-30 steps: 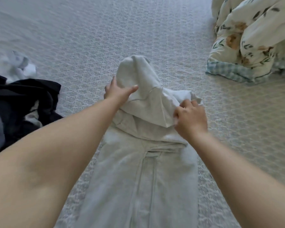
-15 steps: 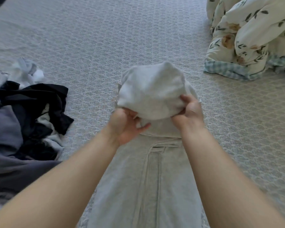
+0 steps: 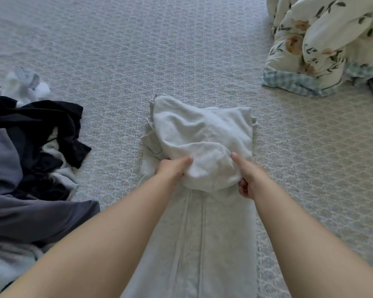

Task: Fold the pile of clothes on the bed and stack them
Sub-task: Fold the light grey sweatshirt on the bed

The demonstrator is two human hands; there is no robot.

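Hoodie [image 3: 194, 244] lay flat on bed [image 3: 138, 50], long axis running straight away from the person, hood [image 3: 202, 147] end far, hem end near. Both hands sat at the hood's near edge, level with each other: left hand [image 3: 172, 168] gripped its left side, right hand [image 3: 247, 178] pinched its right side, thumbs on top. Arms were extended, roughly parallel. Unfolded pile [image 3: 30, 158] lay well left, nearer the left arm.

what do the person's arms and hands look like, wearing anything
Both forearms are bare from the bottom edge of the picture to the wrist, with no sleeve in view. The left hand and right hand show no glove, watch, bracelet or ring. The visible nails look short and unpainted.
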